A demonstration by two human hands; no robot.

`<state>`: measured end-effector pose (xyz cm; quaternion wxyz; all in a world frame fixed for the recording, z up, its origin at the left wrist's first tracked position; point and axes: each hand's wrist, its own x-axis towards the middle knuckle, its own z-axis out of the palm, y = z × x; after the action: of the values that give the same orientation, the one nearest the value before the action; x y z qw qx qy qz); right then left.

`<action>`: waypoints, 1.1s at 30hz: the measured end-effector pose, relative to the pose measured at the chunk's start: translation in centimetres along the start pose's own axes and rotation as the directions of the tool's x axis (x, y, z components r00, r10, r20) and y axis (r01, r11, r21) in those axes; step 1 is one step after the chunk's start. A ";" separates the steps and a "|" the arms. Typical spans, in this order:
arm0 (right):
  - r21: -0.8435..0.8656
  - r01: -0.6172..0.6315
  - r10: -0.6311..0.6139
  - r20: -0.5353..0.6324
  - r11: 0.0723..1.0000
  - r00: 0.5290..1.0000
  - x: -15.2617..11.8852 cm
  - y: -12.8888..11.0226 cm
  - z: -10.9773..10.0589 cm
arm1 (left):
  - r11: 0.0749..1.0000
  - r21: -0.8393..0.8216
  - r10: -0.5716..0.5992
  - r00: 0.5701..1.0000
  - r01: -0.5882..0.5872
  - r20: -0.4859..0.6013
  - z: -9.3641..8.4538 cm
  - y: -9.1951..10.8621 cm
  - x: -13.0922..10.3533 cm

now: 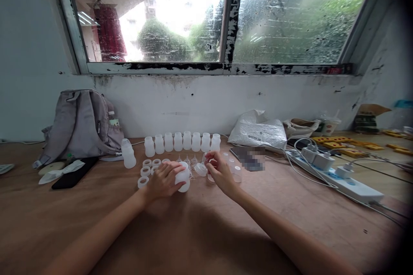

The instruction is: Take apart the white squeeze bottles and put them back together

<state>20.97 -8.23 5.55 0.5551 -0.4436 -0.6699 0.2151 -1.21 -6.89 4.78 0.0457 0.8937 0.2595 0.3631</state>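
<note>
My left hand (167, 179) is wrapped round a frosted white baby bottle (183, 184) that stands on the table in front of me. My right hand (222, 172) is raised a little to the right, thumb and fingertips pinched; what they hold, if anything, I cannot make out. Beside those fingertips is a round translucent piece (201, 169). White bottle collar rings (143, 181) lie in rows left of my left hand. Clear bottle nipples (194, 160) stand behind the held bottle, partly hidden. Clear dome caps (238, 172) sit just right of my right hand.
Several open frosted bottles (177, 142) form a row by the wall; a capped one (128, 154) stands to their left. A backpack (77, 124) and black phone (75, 174) are left. A silver bag (258, 131), cables and a power strip (348, 182) occupy the right.
</note>
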 end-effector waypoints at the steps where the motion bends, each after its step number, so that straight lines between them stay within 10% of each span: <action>1: -0.003 0.003 -0.003 0.004 1.000 1.000 0.0 0.0 0.0 | 0.999 0.049 0.011 1.000 -0.010 -0.017 -0.6 -0.5 0.2; 7: -0.027 0.026 -0.026 0.016 0.999 1.000 -0.2 0.0 0.1 | 0.851 0.505 -0.037 0.975 0.145 -0.217 -5.2 -5.4 1.3; 12: -0.033 0.030 -0.029 0.034 0.999 0.999 -0.2 0.3 0.5 | 0.644 0.743 -0.094 0.983 0.182 -0.159 -7.5 -9.6 1.6; 26: -0.061 0.076 -0.070 0.100 0.995 0.993 -0.9 0.4 1.0 | 0.378 0.897 -0.235 0.961 0.228 -0.145 -7.3 -12.4 1.7; 33: -0.099 0.116 -0.105 0.115 0.988 0.988 -1.2 0.5 1.2 | 0.423 0.876 -0.248 0.959 0.233 -0.136 -7.1 -12.7 1.2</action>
<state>19.99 -8.71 4.15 0.5044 -0.4221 -0.7333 0.1721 -10.71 3.89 7.27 -0.3708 0.7431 0.5339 0.1589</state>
